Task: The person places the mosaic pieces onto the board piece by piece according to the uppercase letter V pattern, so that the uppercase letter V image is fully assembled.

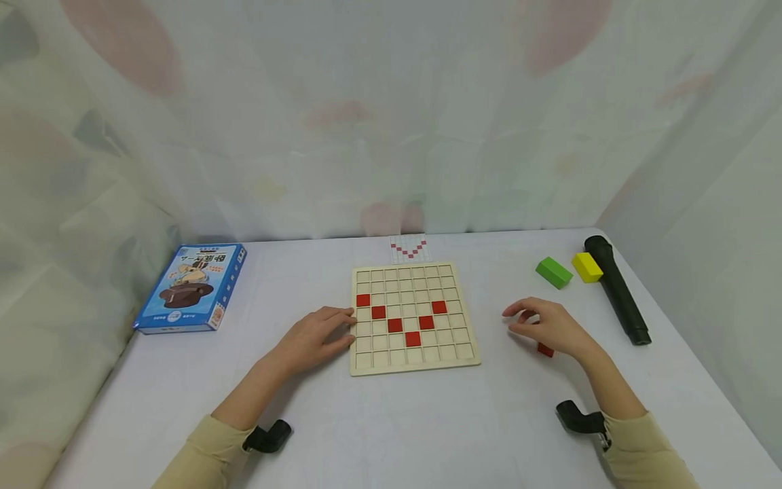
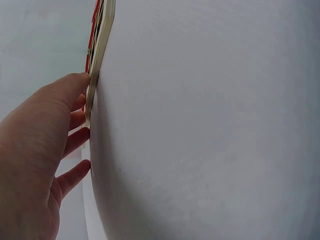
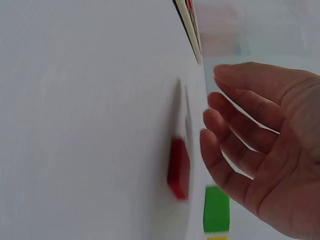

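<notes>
A square pale wooden grid board (image 1: 415,367) lies on the table, with several red squares (image 1: 395,325) set in its cells in a V shape. My left hand (image 1: 318,339) rests against the board's left edge; in the left wrist view the thumb and fingertips touch that edge (image 2: 100,52). To the right of the board, my right hand (image 1: 546,326) hovers above the table, fingers loosely bent and nothing seen between them. Partly hidden under it lies a red block (image 1: 546,350), which shows more fully in the right wrist view (image 3: 179,167), apart from the fingers.
Behind the board lies a small card (image 1: 411,249) printed with a red V pattern. A green block (image 1: 554,272) and a yellow block (image 1: 587,267) lie at the back right, beside a black cylindrical object (image 1: 620,292). A blue box (image 1: 192,288) sits at the left.
</notes>
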`<state>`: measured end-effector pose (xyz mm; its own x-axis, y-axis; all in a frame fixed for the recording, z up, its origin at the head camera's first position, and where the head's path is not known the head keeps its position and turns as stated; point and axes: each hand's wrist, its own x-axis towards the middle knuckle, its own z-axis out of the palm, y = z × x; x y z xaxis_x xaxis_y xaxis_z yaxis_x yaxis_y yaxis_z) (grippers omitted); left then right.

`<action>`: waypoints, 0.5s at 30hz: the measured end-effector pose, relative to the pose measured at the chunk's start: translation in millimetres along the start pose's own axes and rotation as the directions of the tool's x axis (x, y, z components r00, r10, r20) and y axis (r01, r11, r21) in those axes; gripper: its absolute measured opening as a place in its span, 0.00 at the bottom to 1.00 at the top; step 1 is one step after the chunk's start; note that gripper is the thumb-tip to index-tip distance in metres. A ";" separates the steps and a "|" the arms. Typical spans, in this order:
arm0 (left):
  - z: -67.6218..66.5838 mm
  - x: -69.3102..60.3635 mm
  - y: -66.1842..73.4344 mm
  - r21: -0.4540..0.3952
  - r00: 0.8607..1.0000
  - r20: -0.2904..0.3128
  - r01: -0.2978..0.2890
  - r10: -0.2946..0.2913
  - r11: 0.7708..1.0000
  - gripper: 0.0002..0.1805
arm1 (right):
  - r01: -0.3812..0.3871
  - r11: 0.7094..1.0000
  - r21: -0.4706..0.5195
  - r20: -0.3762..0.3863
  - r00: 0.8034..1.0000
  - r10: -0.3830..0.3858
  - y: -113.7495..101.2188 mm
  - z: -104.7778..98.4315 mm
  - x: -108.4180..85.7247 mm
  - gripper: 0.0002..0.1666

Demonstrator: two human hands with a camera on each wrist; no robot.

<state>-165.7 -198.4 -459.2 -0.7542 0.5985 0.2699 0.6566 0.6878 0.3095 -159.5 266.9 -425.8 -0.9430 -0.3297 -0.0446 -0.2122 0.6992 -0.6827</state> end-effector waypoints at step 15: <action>0.3 0.5 0.9 0.001 1.000 -0.010 -0.008 0.008 1.000 0.18 | 0.010 0.998 -0.061 0.027 1.000 -0.009 20.3 -16.3 -38.6 0.18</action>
<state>-165.4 -197.3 -459.0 -0.7490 0.6000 0.2811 0.6626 0.6833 0.3068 -131.5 304.2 -426.1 -0.9339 -0.3528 -0.0583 -0.2370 0.7329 -0.6377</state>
